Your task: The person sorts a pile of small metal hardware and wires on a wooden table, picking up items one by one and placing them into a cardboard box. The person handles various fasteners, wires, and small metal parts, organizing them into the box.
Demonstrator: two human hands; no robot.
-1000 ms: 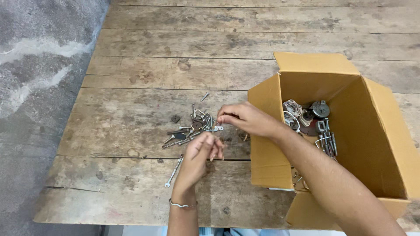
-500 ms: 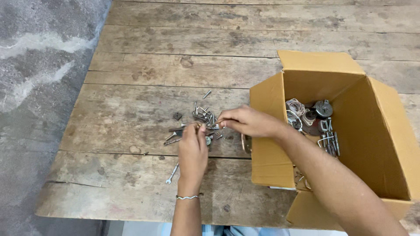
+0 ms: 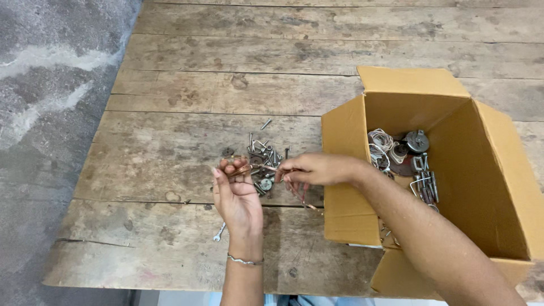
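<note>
Copper wire [image 3: 272,168] stretched between left hand [image 3: 235,192] and right hand [image 3: 314,169]

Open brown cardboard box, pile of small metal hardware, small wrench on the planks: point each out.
Open brown cardboard box [image 3: 344,170], head view, left outer wall.
Pile of small metal hardware [image 3: 263,153], head view, middle.
Small wrench [image 3: 219,232], head view, shaft.

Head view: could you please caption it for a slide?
Both hands, left and right, hold a thin wire over scattered screws beside a cardboard box.
</note>
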